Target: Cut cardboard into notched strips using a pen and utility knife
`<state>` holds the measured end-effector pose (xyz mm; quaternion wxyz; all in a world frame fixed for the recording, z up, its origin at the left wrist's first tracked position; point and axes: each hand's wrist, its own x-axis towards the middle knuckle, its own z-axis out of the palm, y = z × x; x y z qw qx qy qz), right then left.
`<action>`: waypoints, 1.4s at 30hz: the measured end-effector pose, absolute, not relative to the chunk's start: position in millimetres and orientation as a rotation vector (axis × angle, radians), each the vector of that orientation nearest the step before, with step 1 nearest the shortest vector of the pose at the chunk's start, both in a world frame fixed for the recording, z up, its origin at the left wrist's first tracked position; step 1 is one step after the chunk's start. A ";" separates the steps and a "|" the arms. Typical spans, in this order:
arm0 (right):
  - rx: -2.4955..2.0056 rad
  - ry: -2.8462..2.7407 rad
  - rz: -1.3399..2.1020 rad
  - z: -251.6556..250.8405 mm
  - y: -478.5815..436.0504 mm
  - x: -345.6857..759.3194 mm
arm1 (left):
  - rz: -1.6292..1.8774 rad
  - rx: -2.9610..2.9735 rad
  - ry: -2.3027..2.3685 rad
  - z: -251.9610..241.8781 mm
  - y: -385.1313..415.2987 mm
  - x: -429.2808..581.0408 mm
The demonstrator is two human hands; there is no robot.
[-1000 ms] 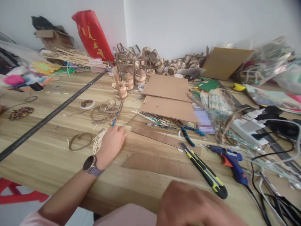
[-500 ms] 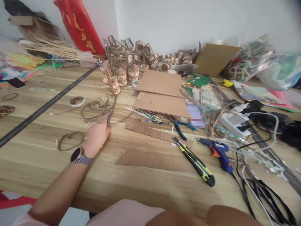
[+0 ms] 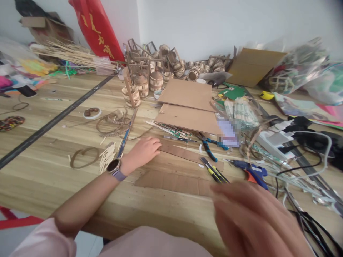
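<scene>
My left hand (image 3: 144, 151), with a watch on its wrist, reaches low over the table. Its fingers are stretched out at the left end of a narrow brown cardboard strip (image 3: 187, 153); whether they touch it I cannot tell. Closer to me lies a second cardboard strip (image 3: 174, 182). At the lower right, my right hand (image 3: 257, 217) is large and smeared by motion, so its fingers cannot be read. It covers the handle end of a yellow and black utility knife (image 3: 213, 171). Short wooden sticks (image 3: 106, 157) lie in a pile left of my left wrist.
Small woven baskets (image 3: 131, 96) crowd the back by the wall. Cardboard sheets (image 3: 187, 94), pliers (image 3: 209, 150) and a blue glue gun (image 3: 250, 169) lie mid-table. A power strip (image 3: 276, 142) with cables is at right. A dark metal bar (image 3: 59, 112) crosses the left side.
My left hand has moved right, from the coiled strips to the cardboard strip, uncovering the stick pile. My right hand has come into view at the lower right, over the knife.
</scene>
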<state>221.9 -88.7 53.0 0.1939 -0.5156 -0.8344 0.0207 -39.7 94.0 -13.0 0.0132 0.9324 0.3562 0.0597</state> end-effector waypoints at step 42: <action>-1.628 -2.423 0.573 -18.6 -51.7 294.9 | 0.010 2.386 0.940 -8.5 43.6 -65.3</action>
